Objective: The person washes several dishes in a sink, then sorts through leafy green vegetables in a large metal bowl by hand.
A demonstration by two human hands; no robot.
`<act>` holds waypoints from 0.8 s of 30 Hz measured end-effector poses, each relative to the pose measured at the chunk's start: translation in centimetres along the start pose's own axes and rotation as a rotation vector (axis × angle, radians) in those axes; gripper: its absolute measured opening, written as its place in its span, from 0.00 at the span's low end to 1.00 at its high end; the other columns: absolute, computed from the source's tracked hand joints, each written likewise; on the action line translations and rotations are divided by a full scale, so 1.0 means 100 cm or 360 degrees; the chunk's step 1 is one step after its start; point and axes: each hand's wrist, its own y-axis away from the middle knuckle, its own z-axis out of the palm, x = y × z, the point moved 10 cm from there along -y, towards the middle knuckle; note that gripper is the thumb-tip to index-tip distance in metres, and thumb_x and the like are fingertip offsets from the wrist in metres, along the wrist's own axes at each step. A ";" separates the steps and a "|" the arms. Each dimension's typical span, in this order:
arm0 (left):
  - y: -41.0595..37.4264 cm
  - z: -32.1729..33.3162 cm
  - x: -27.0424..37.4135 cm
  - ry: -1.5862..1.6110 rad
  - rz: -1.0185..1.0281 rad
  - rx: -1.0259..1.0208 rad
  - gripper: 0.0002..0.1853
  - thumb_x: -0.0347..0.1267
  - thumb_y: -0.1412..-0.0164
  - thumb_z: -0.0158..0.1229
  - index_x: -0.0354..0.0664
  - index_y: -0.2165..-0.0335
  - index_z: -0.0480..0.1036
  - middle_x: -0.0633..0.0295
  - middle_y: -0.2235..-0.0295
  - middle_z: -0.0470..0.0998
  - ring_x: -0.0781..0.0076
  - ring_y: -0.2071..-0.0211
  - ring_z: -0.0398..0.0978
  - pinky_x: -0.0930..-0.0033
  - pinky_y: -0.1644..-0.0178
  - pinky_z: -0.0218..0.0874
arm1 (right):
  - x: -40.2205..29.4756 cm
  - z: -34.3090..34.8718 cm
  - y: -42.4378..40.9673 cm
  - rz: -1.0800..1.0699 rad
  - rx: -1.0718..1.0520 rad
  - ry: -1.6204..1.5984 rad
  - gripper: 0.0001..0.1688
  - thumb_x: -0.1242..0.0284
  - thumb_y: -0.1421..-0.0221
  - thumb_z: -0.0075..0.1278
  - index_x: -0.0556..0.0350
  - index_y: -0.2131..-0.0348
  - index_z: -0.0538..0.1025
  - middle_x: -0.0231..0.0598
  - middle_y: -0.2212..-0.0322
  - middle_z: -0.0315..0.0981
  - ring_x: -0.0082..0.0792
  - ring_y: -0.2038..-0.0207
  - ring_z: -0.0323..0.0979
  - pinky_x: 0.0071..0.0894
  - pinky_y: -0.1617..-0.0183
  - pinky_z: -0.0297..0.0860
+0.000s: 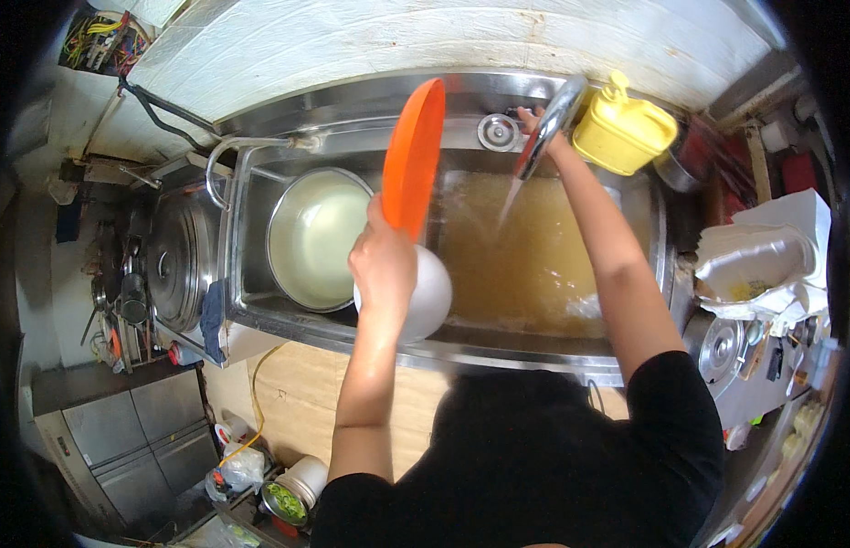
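Note:
My left hand (384, 264) grips an orange plastic dish (414, 157), tilted up nearly on edge over the sink divider. Just below that hand is a white rounded bowl (431, 294), partly covered by my wrist; whether I also touch it is unclear. My right hand (532, 122) reaches behind the chrome faucet (558, 113), at the back ledge beside a metal sink strainer (498, 132). The faucet partly hides this hand, so its grip cannot be made out. Water runs from the spout into the right basin, which holds cloudy brownish water (514, 253).
In the left basin stands a large metal pot (277, 274) of pale cloudy liquid. A yellow plastic jug (623, 133) sits on the back right corner. A curved metal pipe (211, 171) rises at the sink's left end, near a lidded pot (175, 267). Foam trays (760, 260) are stacked at right.

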 end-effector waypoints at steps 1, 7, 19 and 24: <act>-0.003 -0.007 -0.001 -0.0040 0.0030 0.0056 0.22 0.25 0.53 0.47 0.38 0.56 0.57 0.47 0.77 0.72 0.49 0.74 0.71 0.58 0.69 0.62 | 0.020 0.002 -0.013 0.0222 -0.0094 -0.0243 0.40 0.51 0.57 0.48 0.60 0.53 0.56 0.46 0.66 0.65 0.33 0.75 0.67 0.31 0.75 0.65; 0.000 -0.048 -0.053 -0.0059 -0.0006 0.0394 0.23 0.23 0.54 0.49 0.38 0.56 0.57 0.47 0.74 0.72 0.49 0.72 0.71 0.56 0.69 0.62 | 0.031 -0.012 0.022 -0.0271 0.0113 -0.0839 0.25 0.59 0.52 0.47 0.54 0.58 0.63 0.36 0.71 0.65 0.26 0.80 0.64 0.21 0.78 0.64; 0.056 -0.027 -0.227 0.1760 -0.0964 0.0765 0.15 0.22 0.52 0.44 0.34 0.61 0.62 0.54 0.70 0.70 0.66 0.78 0.71 0.71 0.84 0.62 | 0.147 0.226 0.278 0.0951 -0.0935 -0.1063 0.36 0.51 0.54 0.46 0.52 0.51 0.60 0.42 0.51 0.56 0.38 0.51 0.57 0.45 0.48 0.53; 0.137 -0.011 -0.292 0.2225 -0.1197 0.0876 0.14 0.23 0.53 0.42 0.33 0.64 0.62 0.57 0.72 0.70 0.65 0.79 0.71 0.72 0.85 0.63 | 0.145 0.247 0.249 0.0660 -0.0305 -0.0890 0.31 0.53 0.47 0.36 0.62 0.57 0.65 0.39 0.61 0.66 0.33 0.59 0.65 0.37 0.56 0.63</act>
